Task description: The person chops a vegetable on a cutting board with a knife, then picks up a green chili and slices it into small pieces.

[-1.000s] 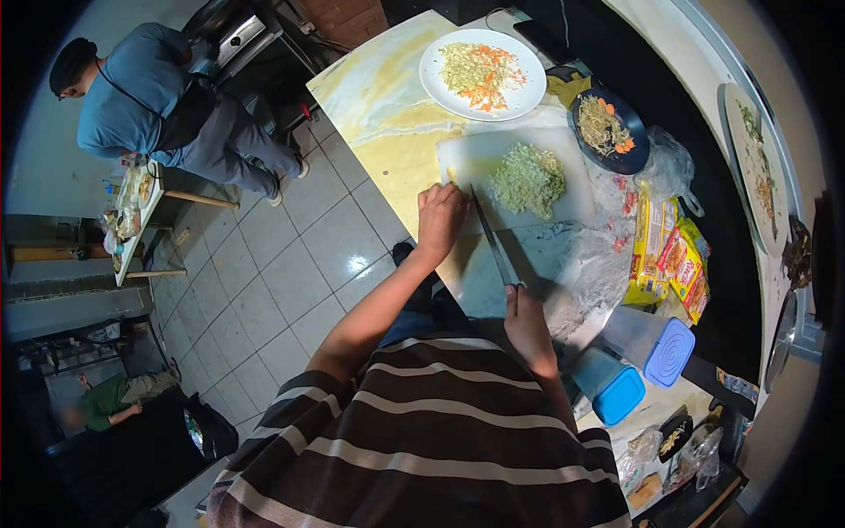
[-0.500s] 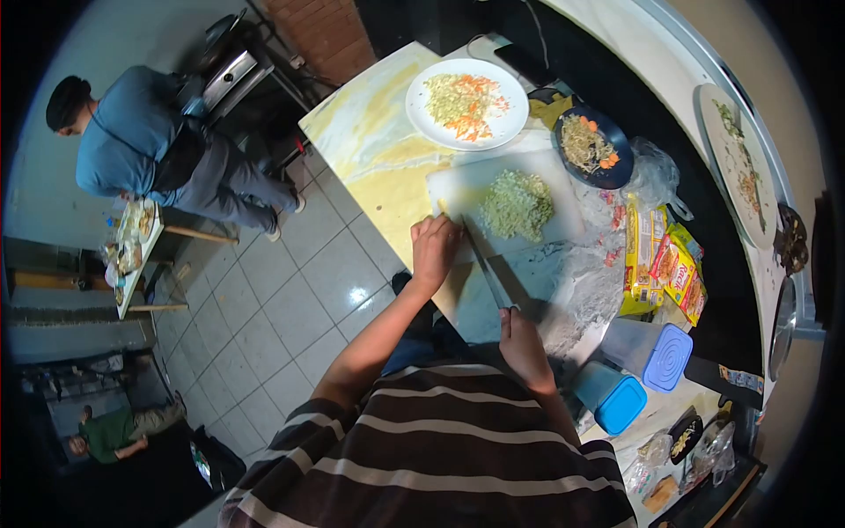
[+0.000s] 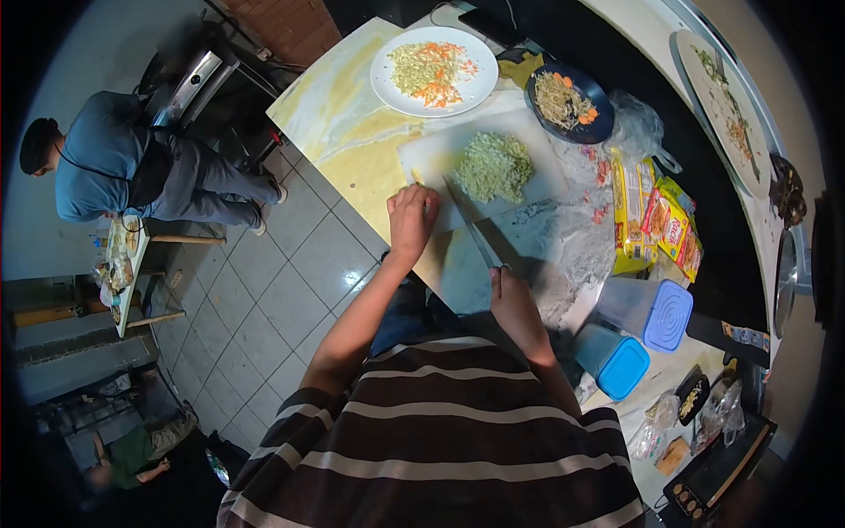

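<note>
My right hand (image 3: 518, 310) grips the handle of a knife (image 3: 473, 229). Its blade reaches over the near edge of a white cutting board (image 3: 547, 158), with the tip beside a heap of finely chopped pale green vegetable (image 3: 495, 167). At the board's left corner, my left hand (image 3: 412, 222) is closed, fingers curled down. A small yellowish piece (image 3: 417, 176) shows just beyond its fingertips; whatever lies under the fingers is hidden. Blade and left hand are a little apart.
Behind the board stands a white plate (image 3: 480, 84) of chopped vegetables, beside a dark bowl (image 3: 601, 114) with sprouts and carrot slices. Yellow packets (image 3: 634, 220) and lidded plastic containers (image 3: 613, 361) lie right. A person in blue (image 3: 101, 163) bends over at left; another person (image 3: 141, 453) is farther back.
The whole view has shifted, so the table sits higher and more to the left. The knife tip has moved slightly away from my left fingers, toward the chopped heap.
</note>
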Tool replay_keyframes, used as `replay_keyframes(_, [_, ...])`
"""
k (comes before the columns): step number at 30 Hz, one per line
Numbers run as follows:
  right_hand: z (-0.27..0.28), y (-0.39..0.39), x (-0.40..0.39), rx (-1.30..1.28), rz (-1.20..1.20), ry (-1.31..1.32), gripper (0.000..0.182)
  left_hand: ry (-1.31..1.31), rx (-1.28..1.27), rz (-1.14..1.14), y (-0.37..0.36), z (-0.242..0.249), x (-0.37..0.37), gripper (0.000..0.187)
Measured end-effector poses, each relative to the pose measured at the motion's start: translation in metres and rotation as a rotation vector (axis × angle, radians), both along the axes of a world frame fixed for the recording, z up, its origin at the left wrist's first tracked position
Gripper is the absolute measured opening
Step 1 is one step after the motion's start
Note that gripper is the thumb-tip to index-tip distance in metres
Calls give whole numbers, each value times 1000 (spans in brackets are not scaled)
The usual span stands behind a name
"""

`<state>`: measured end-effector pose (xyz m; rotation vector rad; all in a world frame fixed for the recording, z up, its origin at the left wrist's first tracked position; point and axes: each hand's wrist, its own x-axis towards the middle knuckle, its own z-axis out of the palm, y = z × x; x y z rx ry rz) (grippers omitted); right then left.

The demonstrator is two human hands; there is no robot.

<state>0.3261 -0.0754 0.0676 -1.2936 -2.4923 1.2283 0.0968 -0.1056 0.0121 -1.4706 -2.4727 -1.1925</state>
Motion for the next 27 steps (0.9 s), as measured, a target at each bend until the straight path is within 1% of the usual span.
replay_keyframes(2, [3, -3, 1, -22, -28, 15, 36, -6, -15, -24, -1, 2, -3, 7])
replay_keyframes(4, [9, -5, 1, -39, -51, 32, 36, -89, -39, -84, -3, 4, -7, 5])
replay_keyframes(6, [14, -6, 1, -87, -31, 36, 36, -64, -41, -88, -5, 1, -10, 4])
replay_keyframes(8, [12, -7, 2, -81, -13, 63, 36, -180, -33, -116, -9, 1, -12, 11])
replay_keyframes(9, [10, -8, 3, -72, 7, 89, 36, -181, -37, -117, -11, 0, -13, 11])
replay_keyframes(11, [-2, -8, 4, -72, 26, 104, 36, -286, 58, -102, -12, 0, -14, 23])
replay_keyframes(12, [-3, -8, 3, -70, 46, 119, 35, -289, 56, -103, -15, 1, -13, 23])
replay_keyframes(14, [-3, -5, 3, -56, 18, 93, 36, -91, 31, -80, -20, 3, -13, 31])
replay_keyframes(16, [-2, -2, 3, -36, -7, 69, 36, -77, 4, -70, -24, 5, -13, 31])
replay_keyframes(18, [-2, 1, 3, 22, -92, 88, 36, 30, -101, -19, -29, 9, -13, 35])
replay_keyframes(21, [7, 0, 3, -32, -39, 121, 36, 72, -153, -10, -31, 4, -25, 39])
replay_keyframes(22, [4, -1, 4, -25, -45, 123, 36, 75, -146, -16, -31, 3, -28, 39])
replay_keyframes(24, [-11, -4, 2, -73, 23, 137, 35, 74, -139, 18, -30, 3, -33, 39])
replay_keyframes(27, [-23, -5, -1, -21, -43, 85, 36, 56, -160, 20, -29, 6, -36, 40])
